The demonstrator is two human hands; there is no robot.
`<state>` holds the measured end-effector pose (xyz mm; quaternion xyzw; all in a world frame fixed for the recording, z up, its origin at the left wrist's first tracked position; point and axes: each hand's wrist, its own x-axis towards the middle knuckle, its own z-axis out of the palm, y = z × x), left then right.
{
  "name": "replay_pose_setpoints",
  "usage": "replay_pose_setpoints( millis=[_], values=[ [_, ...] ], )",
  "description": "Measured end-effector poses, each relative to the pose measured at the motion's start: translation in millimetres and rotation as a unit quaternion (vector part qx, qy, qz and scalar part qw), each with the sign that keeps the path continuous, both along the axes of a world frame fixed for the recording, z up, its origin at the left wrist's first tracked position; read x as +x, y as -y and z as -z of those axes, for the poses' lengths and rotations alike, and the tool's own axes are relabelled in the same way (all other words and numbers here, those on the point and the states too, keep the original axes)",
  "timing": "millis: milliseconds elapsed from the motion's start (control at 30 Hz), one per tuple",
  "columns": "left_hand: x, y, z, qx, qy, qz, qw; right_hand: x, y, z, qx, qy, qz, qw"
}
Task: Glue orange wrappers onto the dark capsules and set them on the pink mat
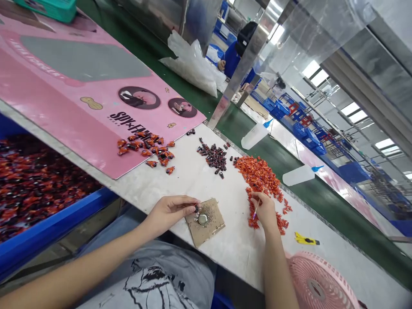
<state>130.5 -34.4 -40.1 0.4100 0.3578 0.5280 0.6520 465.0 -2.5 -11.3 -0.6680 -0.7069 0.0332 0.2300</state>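
Note:
My left hand [174,211] pinches a small dark piece [196,208] beside a cardboard square [206,236]. On the cardboard sits a small round dish [202,219], with dark specks around it. My right hand [265,208] grips a thin stick with a purplish end [255,213], and its fingertips are over the edge of a heap of small orange pieces [257,171]. Whether those fingertips also touch a piece cannot be made out. Loose dark pieces [214,156] lie left of the heap. Joined orange-and-dark pieces [157,152] are scattered further left, partly on a pink printed sheet [96,141].
A blue bin [64,227] full of orange-and-dark pieces stands at left. A yellow cutter [307,239] and a pink fan [318,281] are at right. Two white bottles [255,136] and a plastic bag [196,64] lie on the green belt [337,214]. Another person [233,58] works beyond.

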Motion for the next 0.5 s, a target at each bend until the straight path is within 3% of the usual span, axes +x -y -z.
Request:
replay_pose_setpoints(
  millis=[200,367,433,500],
  values=[
    [-11,3,3.8,-0.127,-0.082,0.036,0.988,29,10,-3.3,-0.003,-0.016,0.099,0.995],
    [-17,0,14.7,-0.184,-0.083,0.072,0.977,60,16,-15.0,0.091,-0.005,0.262,0.961],
    [-15,3,12.1,-0.188,-0.081,0.073,0.976,55,21,-11.9,0.115,0.004,0.290,0.950],
    [-13,7,6.8,-0.174,-0.084,0.048,0.980,36,22,-2.9,0.106,0.012,0.268,0.958]
  ],
)
